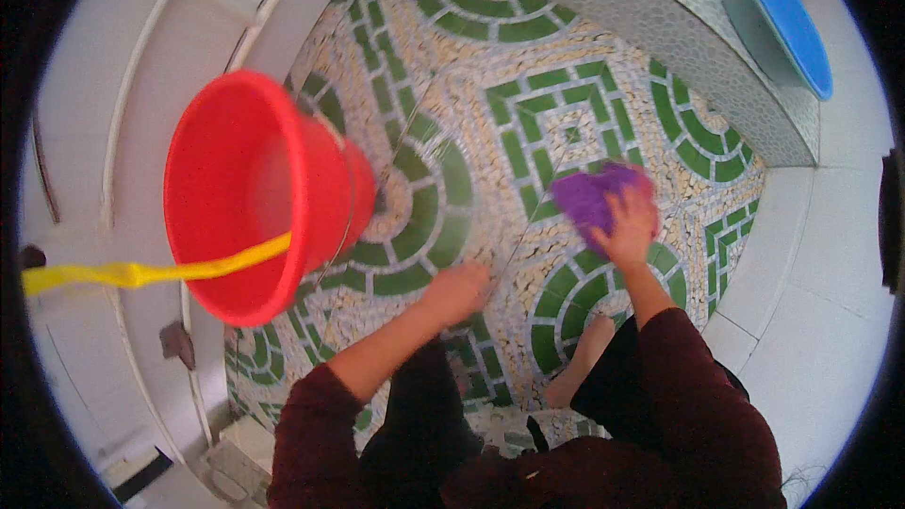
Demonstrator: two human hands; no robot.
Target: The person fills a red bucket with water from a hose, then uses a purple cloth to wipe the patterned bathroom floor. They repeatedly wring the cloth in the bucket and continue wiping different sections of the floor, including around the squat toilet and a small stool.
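Note:
My right hand [628, 226] is on a purple and pink cloth [590, 201], fingers spread over it, low over the patterned tile floor [505, 215]. Motion blurs both the hand and the cloth. My left hand [459, 293] is curled into a loose fist above the floor, left of the cloth, with nothing visible in it. Nearest to that hand is a red plastic bucket [339, 184], whose wide mouth faces me and the left. A flat yellow hose [205, 268] runs from the left edge over the bucket's rim and ends out of sight inside.
A blue plastic basin [785, 21] rests on a pebble-patterned ledge [679, 21] at the upper right. White pipes [127, 106] run along the left wall. Pale tiles [799, 247] border the floor on the right. My bare foot [583, 360] is below the cloth.

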